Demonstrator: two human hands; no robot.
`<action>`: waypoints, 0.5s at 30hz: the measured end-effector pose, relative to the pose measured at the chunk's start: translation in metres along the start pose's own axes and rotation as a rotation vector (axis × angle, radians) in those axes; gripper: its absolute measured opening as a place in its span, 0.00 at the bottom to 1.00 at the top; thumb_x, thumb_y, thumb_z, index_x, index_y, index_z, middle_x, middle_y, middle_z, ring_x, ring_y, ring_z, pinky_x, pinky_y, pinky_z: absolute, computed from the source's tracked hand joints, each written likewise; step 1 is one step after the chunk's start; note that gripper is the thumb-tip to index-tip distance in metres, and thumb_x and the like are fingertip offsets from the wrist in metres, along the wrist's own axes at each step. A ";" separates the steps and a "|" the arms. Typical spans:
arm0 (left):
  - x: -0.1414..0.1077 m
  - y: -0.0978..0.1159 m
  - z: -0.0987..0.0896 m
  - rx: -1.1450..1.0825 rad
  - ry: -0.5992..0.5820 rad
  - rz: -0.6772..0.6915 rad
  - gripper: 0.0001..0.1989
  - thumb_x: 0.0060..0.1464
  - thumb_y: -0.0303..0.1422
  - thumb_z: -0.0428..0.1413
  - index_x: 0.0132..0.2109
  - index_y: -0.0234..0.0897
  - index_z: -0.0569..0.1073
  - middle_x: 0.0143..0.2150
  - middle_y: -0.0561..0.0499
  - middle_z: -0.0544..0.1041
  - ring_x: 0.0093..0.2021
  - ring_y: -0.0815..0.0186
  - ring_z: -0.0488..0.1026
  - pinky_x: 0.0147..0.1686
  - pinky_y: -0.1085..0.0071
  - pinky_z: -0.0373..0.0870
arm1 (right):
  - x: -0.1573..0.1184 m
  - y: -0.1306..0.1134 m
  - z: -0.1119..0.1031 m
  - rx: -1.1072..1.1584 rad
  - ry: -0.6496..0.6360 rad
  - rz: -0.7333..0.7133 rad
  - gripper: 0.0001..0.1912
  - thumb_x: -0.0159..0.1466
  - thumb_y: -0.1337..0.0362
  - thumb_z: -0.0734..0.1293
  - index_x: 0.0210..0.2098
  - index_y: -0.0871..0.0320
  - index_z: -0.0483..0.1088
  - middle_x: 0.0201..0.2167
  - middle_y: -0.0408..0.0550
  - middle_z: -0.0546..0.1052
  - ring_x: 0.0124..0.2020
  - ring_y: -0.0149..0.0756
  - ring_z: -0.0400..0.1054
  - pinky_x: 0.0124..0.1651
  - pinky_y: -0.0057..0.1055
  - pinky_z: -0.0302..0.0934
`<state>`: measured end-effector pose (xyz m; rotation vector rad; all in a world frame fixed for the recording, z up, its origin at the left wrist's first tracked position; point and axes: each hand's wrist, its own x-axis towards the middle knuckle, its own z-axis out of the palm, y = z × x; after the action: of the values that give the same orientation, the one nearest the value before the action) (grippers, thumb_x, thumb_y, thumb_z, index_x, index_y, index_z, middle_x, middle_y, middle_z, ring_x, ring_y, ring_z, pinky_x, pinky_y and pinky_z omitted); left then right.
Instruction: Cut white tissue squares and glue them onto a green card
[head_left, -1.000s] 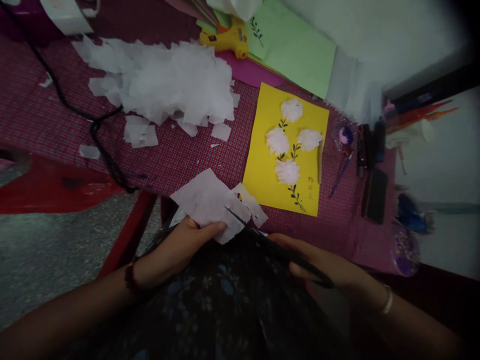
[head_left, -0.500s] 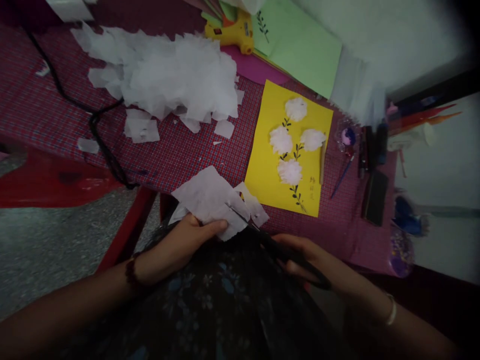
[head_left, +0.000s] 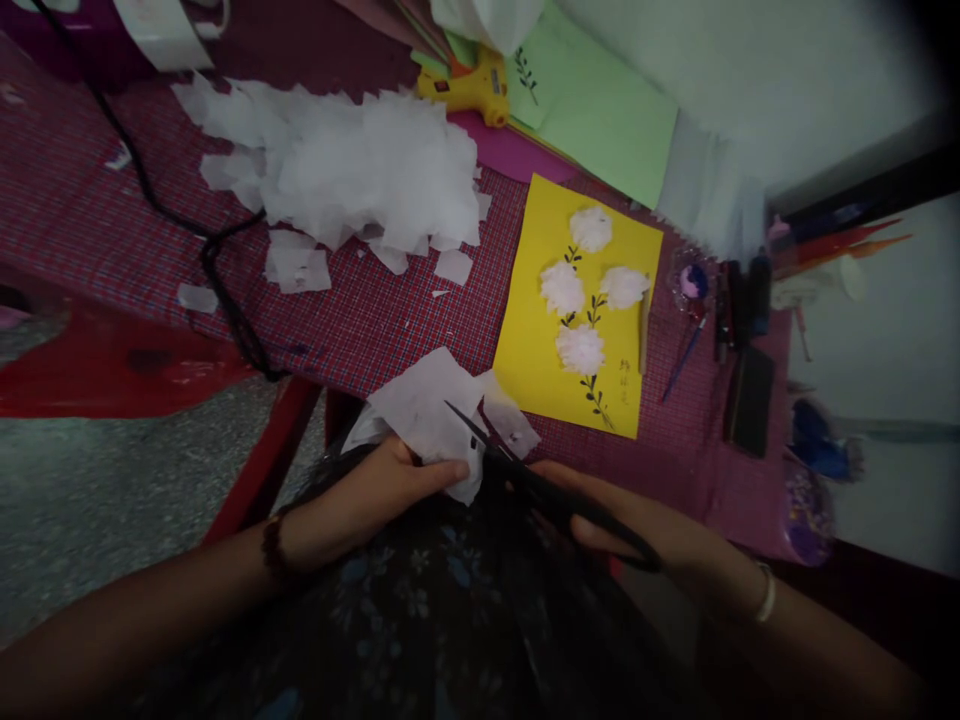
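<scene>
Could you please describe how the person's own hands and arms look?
The left hand is ungloved, with a dark reddish bracelet, seemingly beaded, at its wrist. The right hand, also ungloved, has a narrow, pale bangle at its wrist. No sleeve shows on either forearm.

Paper pile [head_left: 367, 170]: on desk [head_left: 337, 340], left of flower card [head_left: 615, 335]
Glue gun [head_left: 480, 92]: behind-left of card
Cord [head_left: 210, 238]: near edge, left
Brush [head_left: 684, 357]: right of card
Scissors [head_left: 536, 488]: over sheet [head_left: 420, 400], right side

Head-worn view, facing forward and down, near table [head_left: 352, 330]
</scene>
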<state>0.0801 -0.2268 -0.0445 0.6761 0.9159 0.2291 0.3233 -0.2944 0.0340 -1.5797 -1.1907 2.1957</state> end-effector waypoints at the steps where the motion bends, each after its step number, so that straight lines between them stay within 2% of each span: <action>1: 0.000 0.000 0.000 0.012 0.003 0.005 0.18 0.48 0.37 0.65 0.47 0.39 0.79 0.49 0.47 0.81 0.48 0.55 0.77 0.50 0.61 0.71 | 0.003 -0.001 0.001 0.000 -0.005 -0.005 0.38 0.59 0.34 0.63 0.56 0.56 0.68 0.39 0.50 0.71 0.39 0.40 0.65 0.41 0.35 0.63; 6: -0.001 0.001 0.003 0.039 0.009 0.059 0.17 0.46 0.35 0.65 0.45 0.37 0.78 0.48 0.44 0.81 0.47 0.53 0.77 0.51 0.60 0.71 | 0.011 -0.006 0.008 0.040 0.007 -0.021 0.35 0.59 0.35 0.63 0.52 0.56 0.68 0.33 0.45 0.67 0.32 0.35 0.61 0.34 0.30 0.60; 10: -0.001 0.004 0.005 0.030 -0.009 0.069 0.16 0.46 0.34 0.64 0.44 0.36 0.78 0.46 0.45 0.82 0.47 0.53 0.77 0.49 0.60 0.72 | 0.011 -0.009 0.014 0.048 0.079 -0.009 0.32 0.61 0.37 0.65 0.53 0.55 0.69 0.34 0.46 0.68 0.32 0.34 0.61 0.35 0.30 0.60; 12: -0.001 0.005 0.005 0.042 -0.015 0.053 0.16 0.46 0.33 0.64 0.44 0.35 0.78 0.47 0.45 0.82 0.47 0.54 0.77 0.49 0.61 0.71 | 0.011 -0.006 0.016 0.067 0.112 -0.013 0.32 0.61 0.38 0.65 0.54 0.55 0.68 0.34 0.45 0.68 0.32 0.33 0.60 0.34 0.29 0.60; 15: 0.000 0.006 0.005 0.053 -0.032 0.039 0.15 0.46 0.32 0.63 0.43 0.34 0.77 0.46 0.45 0.81 0.46 0.56 0.77 0.48 0.62 0.71 | 0.012 0.002 0.018 0.106 0.091 -0.039 0.33 0.61 0.37 0.65 0.53 0.57 0.67 0.32 0.43 0.65 0.28 0.29 0.58 0.29 0.26 0.55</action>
<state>0.0845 -0.2240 -0.0388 0.7458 0.8814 0.2290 0.3037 -0.2976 0.0254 -1.5812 -1.0523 2.1020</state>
